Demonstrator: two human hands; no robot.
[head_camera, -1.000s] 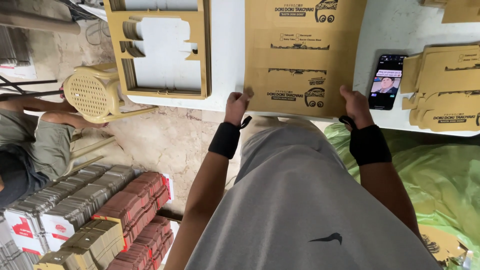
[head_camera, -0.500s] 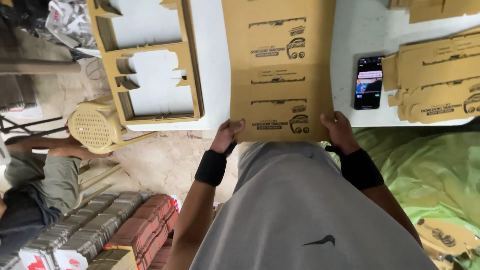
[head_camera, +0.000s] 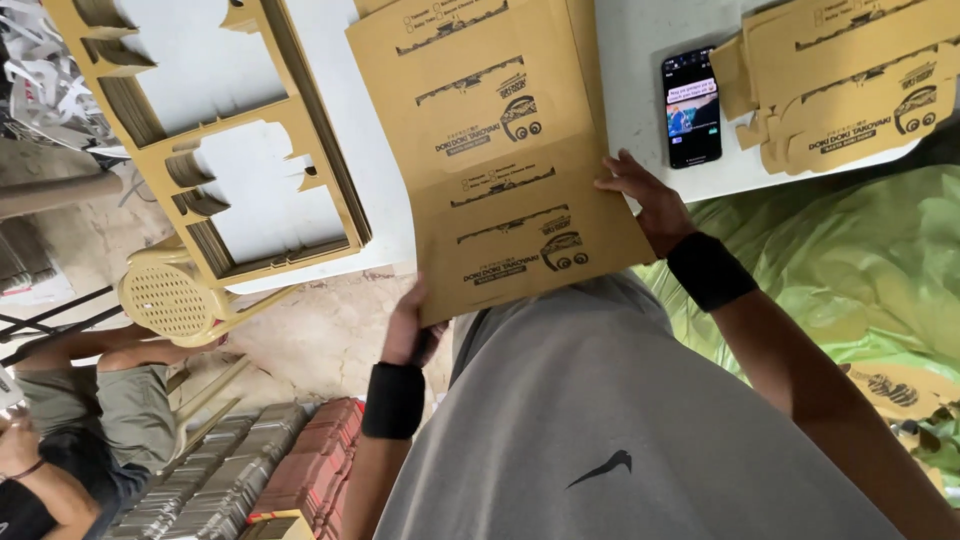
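A stack of flat brown cardboard box blanks (head_camera: 500, 170) with dark printing lies partly on the white table (head_camera: 640, 60), its near end overhanging the table edge and tilted. My left hand (head_camera: 412, 330) grips the near left corner from below. My right hand (head_camera: 645, 200) holds the right edge. Both wrists wear black bands.
A stack of brown die-cut waste frames (head_camera: 210, 150) lies at the table's left. A phone (head_camera: 692, 108) with a lit screen lies right of the blanks, beside a pile of cut box blanks (head_camera: 840, 90). Green sheeting (head_camera: 850, 270) at right. A seated person (head_camera: 70, 430), a plastic chair (head_camera: 170, 295), stacked packs (head_camera: 250, 470) at left.
The cardboard stack has been pulled toward me and rotated, its near end now off the table edge. My left hand has dropped lower under the corner; the right hand moved up the right edge.
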